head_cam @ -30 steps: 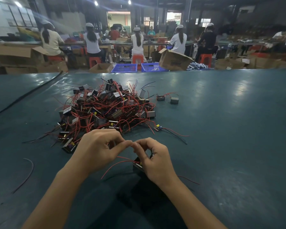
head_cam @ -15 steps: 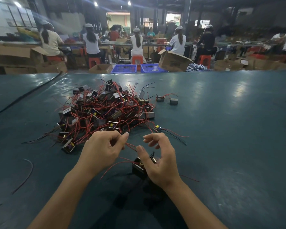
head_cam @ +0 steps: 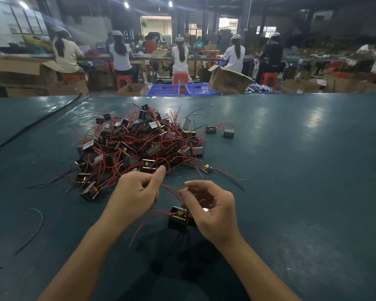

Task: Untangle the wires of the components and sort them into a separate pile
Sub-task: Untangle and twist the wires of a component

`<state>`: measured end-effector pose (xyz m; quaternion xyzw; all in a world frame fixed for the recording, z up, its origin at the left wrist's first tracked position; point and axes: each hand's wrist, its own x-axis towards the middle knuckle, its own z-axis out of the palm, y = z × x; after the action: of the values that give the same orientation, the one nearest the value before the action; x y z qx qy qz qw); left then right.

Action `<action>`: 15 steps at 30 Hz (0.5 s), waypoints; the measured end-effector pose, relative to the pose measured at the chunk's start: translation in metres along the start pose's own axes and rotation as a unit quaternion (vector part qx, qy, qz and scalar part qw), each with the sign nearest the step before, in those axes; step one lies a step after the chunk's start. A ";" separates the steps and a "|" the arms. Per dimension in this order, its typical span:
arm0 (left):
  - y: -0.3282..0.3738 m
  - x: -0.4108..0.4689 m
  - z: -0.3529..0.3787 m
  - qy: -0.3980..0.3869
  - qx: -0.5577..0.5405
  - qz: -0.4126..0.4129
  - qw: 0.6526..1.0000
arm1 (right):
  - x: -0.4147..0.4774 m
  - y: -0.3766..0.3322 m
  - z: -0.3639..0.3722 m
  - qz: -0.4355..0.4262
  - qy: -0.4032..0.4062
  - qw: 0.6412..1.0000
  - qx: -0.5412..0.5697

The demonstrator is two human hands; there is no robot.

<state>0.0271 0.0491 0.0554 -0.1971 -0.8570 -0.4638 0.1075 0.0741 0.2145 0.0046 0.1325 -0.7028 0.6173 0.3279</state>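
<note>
On the green table (head_cam: 291, 192), a stray wire (head_cam: 38, 222) lies far left. The big tangled pile (head_cam: 139, 144) looks mostly unsorted. The left hand (head_cam: 137, 192) is curled, its hold unclear. One component (head_cam: 178, 216) sits under the right hand (head_cam: 213, 211), which pinches its red wires (head_cam: 172, 189). A few loose components (head_cam: 211, 129) lie right of the pile.

Pile (head_cam: 139, 142) mid-table (head_cam: 295, 174); two stray components (head_cam: 211, 129) right of it; single component (head_cam: 178, 218) before pile, nearer viewer.
</note>
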 end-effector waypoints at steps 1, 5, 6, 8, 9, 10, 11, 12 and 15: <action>-0.001 -0.002 -0.002 0.034 0.066 0.034 0.997 | 0.000 0.000 0.000 0.012 0.002 1.000 0.010; 0.005 -0.004 -0.008 0.129 0.154 0.171 0.964 | 0.003 0.002 0.003 0.063 0.010 0.997 0.036; 0.006 -0.003 -0.008 0.106 0.123 0.205 0.965 | 0.003 0.002 0.003 0.072 0.009 0.997 0.037; 0.009 -0.003 -0.005 0.040 0.086 0.250 0.964 | 0.005 0.002 0.004 0.066 0.000 0.997 0.029; 0.010 -0.004 -0.004 0.021 0.088 0.261 0.961 | 0.005 0.002 0.005 0.053 -0.008 0.998 0.023; 0.010 -0.004 -0.002 0.016 0.097 0.266 0.959 | 0.006 0.001 0.005 0.040 -0.018 0.999 0.014; 0.010 -0.004 -0.001 0.019 0.105 0.269 0.957 | 0.006 0.001 0.005 0.028 -0.027 0.999 0.001; 0.010 -0.004 0.000 0.028 0.112 0.274 0.955 | 0.006 0.001 0.005 0.019 -0.034 0.999 -0.016; 0.006 -0.003 -0.002 0.049 0.142 0.290 0.945 | 0.005 0.003 0.005 -0.010 -0.033 0.998 -0.061</action>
<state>0.0324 0.0494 0.0603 -0.3969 -0.8133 -0.2952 0.3063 0.0673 0.2111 0.0055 0.1403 -0.7480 0.5654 0.3180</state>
